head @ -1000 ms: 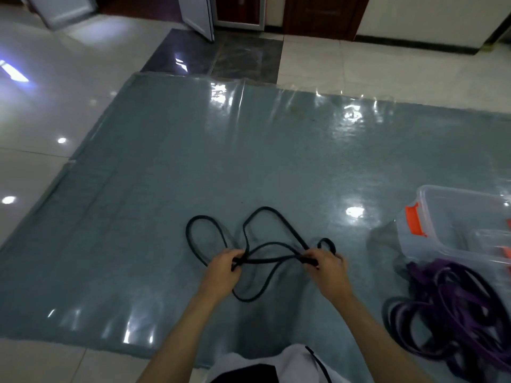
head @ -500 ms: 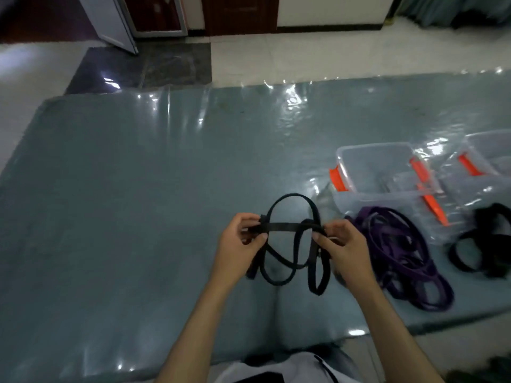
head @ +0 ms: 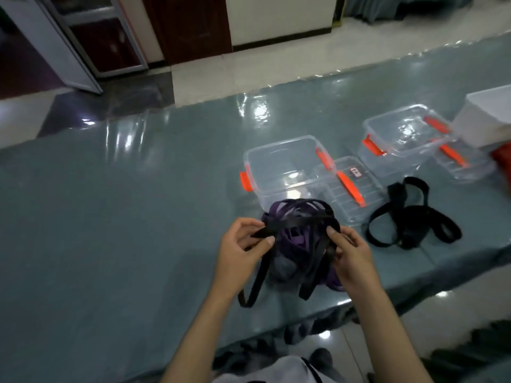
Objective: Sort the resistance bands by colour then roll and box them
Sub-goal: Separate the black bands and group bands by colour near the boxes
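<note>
A black resistance band (head: 300, 221) is gathered into several loops and stretched between my hands above the mat. My left hand (head: 240, 248) pinches its left end, and my right hand (head: 349, 252) grips the loops on the right. Two loose ends hang down toward me. Under it lies a heap of purple bands (head: 293, 241), partly hidden. More black bands (head: 409, 219) lie in a loose pile to the right. A clear box with orange clips (head: 279, 167) stands open just behind the purple heap, its lid (head: 351, 186) beside it.
A second clear box (head: 401, 134) with its lid (head: 464, 164) stands at the back right, next to a white box (head: 486, 117) and something red (head: 502, 158). The glossy teal mat (head: 110, 217) covers the tiled floor; its near edge runs past my right arm.
The view swung right, bringing the boxes and black pile into view. My hands carried the black band rightward over the purple heap and gathered it into tighter loops.
</note>
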Available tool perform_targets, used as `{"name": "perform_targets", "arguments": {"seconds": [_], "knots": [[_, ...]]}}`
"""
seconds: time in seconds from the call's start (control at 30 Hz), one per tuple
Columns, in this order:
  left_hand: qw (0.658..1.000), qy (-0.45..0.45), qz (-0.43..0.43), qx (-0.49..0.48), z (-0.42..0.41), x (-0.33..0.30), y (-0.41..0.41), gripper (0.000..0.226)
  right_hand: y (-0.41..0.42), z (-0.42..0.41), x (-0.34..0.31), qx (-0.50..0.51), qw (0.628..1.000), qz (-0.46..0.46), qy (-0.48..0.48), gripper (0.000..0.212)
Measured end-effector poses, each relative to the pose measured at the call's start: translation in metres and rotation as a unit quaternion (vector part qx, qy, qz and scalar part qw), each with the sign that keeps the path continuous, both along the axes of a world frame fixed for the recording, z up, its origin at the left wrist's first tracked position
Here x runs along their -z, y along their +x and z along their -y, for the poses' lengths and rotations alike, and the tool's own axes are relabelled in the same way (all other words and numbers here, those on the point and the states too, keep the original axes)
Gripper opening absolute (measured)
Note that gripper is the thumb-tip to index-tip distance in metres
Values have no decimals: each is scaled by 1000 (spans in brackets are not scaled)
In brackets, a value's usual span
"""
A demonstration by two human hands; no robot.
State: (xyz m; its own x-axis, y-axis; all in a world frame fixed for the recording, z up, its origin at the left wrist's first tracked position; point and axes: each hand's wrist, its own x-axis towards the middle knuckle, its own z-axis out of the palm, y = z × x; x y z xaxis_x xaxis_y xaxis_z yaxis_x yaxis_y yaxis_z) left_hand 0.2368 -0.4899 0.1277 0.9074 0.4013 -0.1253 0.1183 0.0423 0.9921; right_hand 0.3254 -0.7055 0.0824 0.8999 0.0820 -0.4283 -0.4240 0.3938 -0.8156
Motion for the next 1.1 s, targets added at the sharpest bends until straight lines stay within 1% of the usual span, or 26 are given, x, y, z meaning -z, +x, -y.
{"name": "perform_targets", "arguments": {"seconds": [0.07, 0.13, 0.27, 0.37, 0.47, 0.57, 0.7, 0.83, 0.9, 0.97, 1.1], "knots": [[1000, 6, 7, 4, 37, -3, 12, 26, 6, 37, -2, 8, 1000, -1, 13, 26], [1000, 8, 12, 9, 73, -6, 24, 27, 9, 74, -3, 6, 1000, -2, 18, 17], [999, -3, 30, 31, 139, -10, 48, 26, 15, 138, -6, 26, 999, -12, 18, 18], [998, -3, 37, 60, 172, -10, 66, 25, 23, 173, -9, 48, 998, -23, 20, 11], [996, -13, 35, 85, 196, -8, 86, 23, 33, 200, -10, 73, 997, -31, 27, 18], [995, -26, 25, 98, 218, -3, 112, 21, 46, 218, -10, 89, 995, -40, 28, 15], [994, -47, 10, 99, 249, 4, 155, 24, 75, 244, -13, 100, 993, -59, 7, 10], [994, -68, 1, 88, 278, 15, 207, 23, 119, 272, -17, 107, 991, -65, -39, 14], [994, -77, -6, 82, 291, 20, 236, 27, 145, 285, -20, 104, 990, -66, -62, 13], [992, -83, -31, 92, 302, 27, 261, 30, 169, 298, -22, 103, 988, -71, -90, 13], [988, -91, -73, 103, 322, 38, 297, 24, 212, 326, -19, 94, 986, -71, -120, 15]]}}
